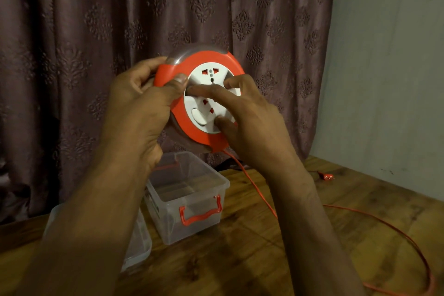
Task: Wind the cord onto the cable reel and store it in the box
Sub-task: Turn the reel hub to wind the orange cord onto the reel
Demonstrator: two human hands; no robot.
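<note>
I hold a round orange cable reel (211, 61) with a white socket face up in front of the curtain. My left hand (141, 101) grips its left rim, thumb on the orange ring. The fingers of my right hand (242, 113) are curled onto the white socket hub, thumb at its lower edge. An orange cord (389, 226) leaves the reel's bottom, runs down across the table and loops off to the right. Its plug (327, 176) lies near the wall. The clear plastic box (211, 196) with an orange handle stands open on the table below the reel.
The box's clear lid (141, 245) lies to the left of the box, partly behind my left forearm. The wooden table (264, 259) ends at a patterned curtain (96, 31) at the back and a pale wall (396, 79) on the right.
</note>
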